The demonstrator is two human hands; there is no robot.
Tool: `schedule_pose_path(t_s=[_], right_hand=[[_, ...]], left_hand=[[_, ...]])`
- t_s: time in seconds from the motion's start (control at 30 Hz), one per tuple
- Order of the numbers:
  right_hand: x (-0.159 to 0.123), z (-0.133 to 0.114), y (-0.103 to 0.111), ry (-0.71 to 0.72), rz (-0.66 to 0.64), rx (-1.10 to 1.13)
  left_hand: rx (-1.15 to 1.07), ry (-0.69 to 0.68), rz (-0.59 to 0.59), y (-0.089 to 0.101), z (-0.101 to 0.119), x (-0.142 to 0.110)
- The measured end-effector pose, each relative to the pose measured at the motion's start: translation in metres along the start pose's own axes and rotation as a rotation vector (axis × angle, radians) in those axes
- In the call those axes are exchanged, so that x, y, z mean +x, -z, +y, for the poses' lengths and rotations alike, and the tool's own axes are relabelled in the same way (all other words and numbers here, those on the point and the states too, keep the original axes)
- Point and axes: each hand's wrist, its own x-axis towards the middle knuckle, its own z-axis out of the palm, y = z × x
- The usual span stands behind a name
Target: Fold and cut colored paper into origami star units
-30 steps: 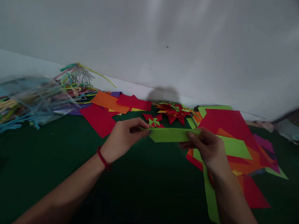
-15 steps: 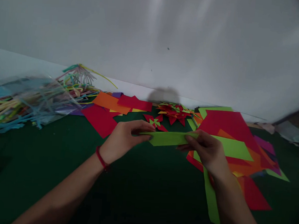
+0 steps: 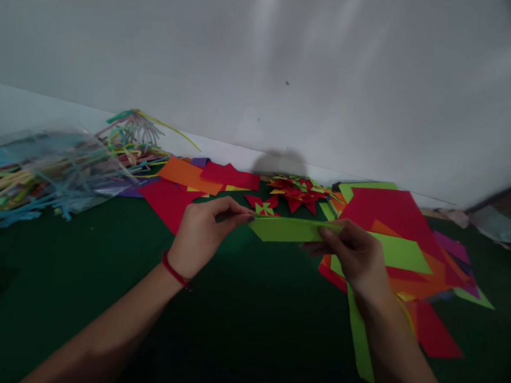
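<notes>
A folded strip of green paper is held up level between my two hands, above the dark green table. My left hand pinches its left end between thumb and fingertips. At the right end, my right hand grips the strip with the thumb in front and fingers behind. The strip's left end is cut or folded at a slant. Just behind it lies a small red and green paper flower, partly hidden by the strip. A pile of red and green paper flowers sits farther back.
Red, orange and green paper sheets are heaped at the right. A long green strip lies by my right forearm. Several pipe cleaners and a clear plastic bag are at the left. A white wall stands behind.
My left hand has shifted slightly up and now pinches closer to the tip of the strip's left end. The strip has risen a little; my right hand keeps its hold.
</notes>
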Motion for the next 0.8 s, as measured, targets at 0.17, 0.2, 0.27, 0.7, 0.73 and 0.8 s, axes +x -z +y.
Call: schedule_pose_path(t_s=[0.17, 0.2, 0.27, 0.7, 0.73, 0.8], right_hand=[[-0.002, -0.003, -0.001, -0.029, -0.037, 0.065], [-0.002, -0.003, -0.001, -0.022, -0.042, 0.078], [-0.002, -0.002, 0.001, -0.011, -0.054, 0.1], [-0.004, -0.008, -0.008, -0.05, -0.193, 0.07], [-0.004, -0.007, -0.008, -0.055, -0.206, 0.065], [-0.003, -0.006, -0.007, -0.075, -0.226, 0.05]], left_hand=[[0.006, -0.007, -0.022, -0.003, -0.007, 0.002], [-0.034, -0.009, -0.024, -0.004, -0.007, 0.002], [-0.099, -0.007, -0.035, -0.003, -0.007, 0.002], [-0.121, 0.08, -0.455, -0.009, 0.0, -0.007], [-0.13, 0.097, -0.456, -0.01, 0.0, -0.007], [-0.145, 0.12, -0.452, -0.01, 0.0, -0.007]])
